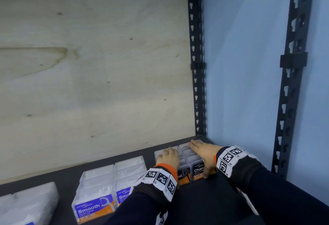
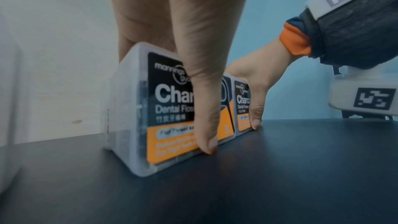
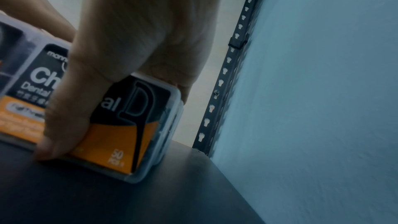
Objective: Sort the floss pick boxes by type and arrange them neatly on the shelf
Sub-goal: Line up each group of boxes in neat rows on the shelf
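Note:
Two rows of clear Charcoal floss pick boxes with black-and-orange labels stand side by side in the shelf's back right corner. My left hand (image 1: 169, 157) lies over the left Charcoal row (image 1: 183, 174). Its thumb (image 2: 204, 117) runs straight down the front label (image 2: 170, 108) and the tip touches the shelf. My right hand (image 1: 203, 151) lies flat along the top of the right Charcoal row (image 1: 198, 170), fingers straight toward the back. The right thumb (image 3: 64, 125) presses down that row's front box (image 3: 129, 125). Both rows stand upright on the shelf.
Two rows of blue-labelled Smooth boxes (image 1: 94, 207) stand left of my arms, and more clear boxes (image 1: 30, 205) sit at the far left. The dark shelf board (image 1: 67, 185) meets a plywood back panel (image 1: 89, 64). A slotted black post (image 1: 195, 64) and the blue wall (image 1: 240, 64) close the right side.

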